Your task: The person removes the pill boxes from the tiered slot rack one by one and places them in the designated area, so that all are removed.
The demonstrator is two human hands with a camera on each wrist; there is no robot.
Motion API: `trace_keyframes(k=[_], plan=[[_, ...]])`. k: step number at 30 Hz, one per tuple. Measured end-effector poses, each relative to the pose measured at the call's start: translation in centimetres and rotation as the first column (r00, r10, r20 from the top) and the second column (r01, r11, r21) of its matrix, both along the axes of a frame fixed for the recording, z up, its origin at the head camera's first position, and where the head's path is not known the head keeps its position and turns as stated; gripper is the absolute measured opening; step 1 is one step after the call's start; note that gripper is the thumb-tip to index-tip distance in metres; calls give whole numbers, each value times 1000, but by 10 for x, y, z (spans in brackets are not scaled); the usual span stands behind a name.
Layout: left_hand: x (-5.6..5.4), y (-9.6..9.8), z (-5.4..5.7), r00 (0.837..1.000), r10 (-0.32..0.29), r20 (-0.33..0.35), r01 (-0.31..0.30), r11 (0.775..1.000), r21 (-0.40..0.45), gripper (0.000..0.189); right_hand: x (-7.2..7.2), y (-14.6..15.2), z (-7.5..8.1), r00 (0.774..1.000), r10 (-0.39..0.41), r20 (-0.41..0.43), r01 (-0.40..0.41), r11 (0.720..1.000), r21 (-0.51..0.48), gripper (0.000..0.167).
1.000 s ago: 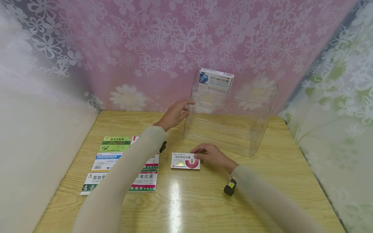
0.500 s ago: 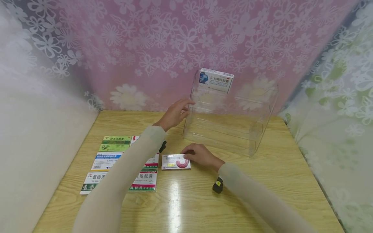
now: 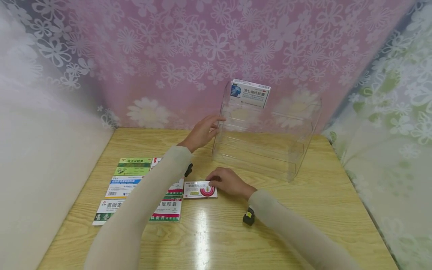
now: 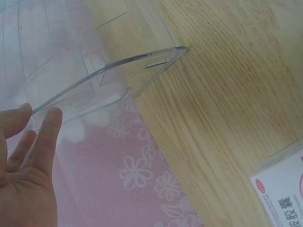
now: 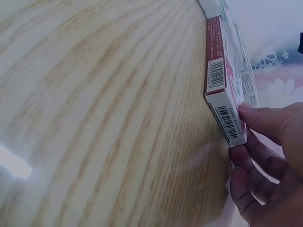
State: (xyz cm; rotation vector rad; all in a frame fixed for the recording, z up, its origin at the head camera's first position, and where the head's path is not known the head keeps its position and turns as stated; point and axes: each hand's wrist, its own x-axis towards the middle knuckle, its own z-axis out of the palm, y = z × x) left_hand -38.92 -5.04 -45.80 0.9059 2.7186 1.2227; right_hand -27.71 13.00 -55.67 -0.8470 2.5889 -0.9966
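My right hand (image 3: 214, 182) grips the right end of a small white box with a red ring (image 3: 199, 189) that lies flat on the wooden table (image 3: 236, 232). In the right wrist view the fingertips (image 5: 248, 113) pinch the box's (image 5: 220, 90) short end. My left hand (image 3: 216, 125) reaches forward with straight fingers that touch the left wall of a clear acrylic tiered rack (image 3: 266, 142). The left wrist view shows those fingers (image 4: 47, 137) against the rack's edge (image 4: 109, 71). A blue and white box (image 3: 250, 92) stands in the rack's top tier.
Several flat medicine boxes (image 3: 129, 167) lie in rows at the table's left, partly under my left sleeve. Flowered cloth hangs behind and to the right of the table. A corner of one box (image 4: 284, 194) shows in the left wrist view.
My right hand has slid the red-ring box leftward across the table, close to the rows of flat boxes. The left hand has stayed on the rack.
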Motion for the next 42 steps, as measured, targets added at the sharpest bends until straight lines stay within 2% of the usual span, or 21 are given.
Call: trace_keyframes(k=[8,13,16,20,24,26,27,29,32,33,34,35,36,37,42], plan=[[-1,2,-1,1000,-1,2,1,1000,7,52,3,-2,-1,999,-32,-18,32,999,3,15],[0,2,-2,1000,9,-3,-8,1000,5,52,2,1,6,996,-91,-24,91,996,-19,25],[0,2,-1,1000,11,0,-11,1000,7,52,-6,11,26,985,-165,-53,161,985,-64,32],[0,3,0,1000,12,3,-12,1000,10,52,-24,35,69,957,-270,-104,257,959,-123,35],[-1,3,0,1000,12,1,-12,1000,7,52,-40,64,112,920,-363,-148,334,923,-190,36],[0,3,0,1000,9,-1,-9,1000,5,52,-48,77,131,889,-419,-184,374,897,-237,36],[0,3,1,1000,9,-1,-9,1000,5,52,-52,83,140,867,-454,-207,395,878,-272,36],[1,3,2,1000,8,-6,-8,1000,5,52,-61,94,157,808,-530,-257,433,830,-350,36],[1,2,2,1000,6,-13,-6,1000,-2,52,-76,107,177,695,-642,-323,471,747,-470,36],[1,2,2,1000,6,-13,-6,1000,-1,52,-81,111,183,665,-665,-339,475,727,-496,37],[1,2,2,1000,5,-12,-5,1000,0,52,-85,114,187,644,-680,-350,479,715,-509,38],[1,2,2,1000,6,-12,-6,1000,2,52,-89,117,191,632,-690,-353,481,707,-519,40],[1,2,1,1000,6,-10,-6,1000,3,52,-93,120,193,631,-692,-351,489,706,-513,43],[1,2,1,1000,6,-9,-6,1000,6,52,-96,122,195,640,-690,-338,497,708,-502,46],[1,2,1,1000,0,-1,0,1000,20,52,-105,126,195,707,-653,-271,533,744,-402,54]])
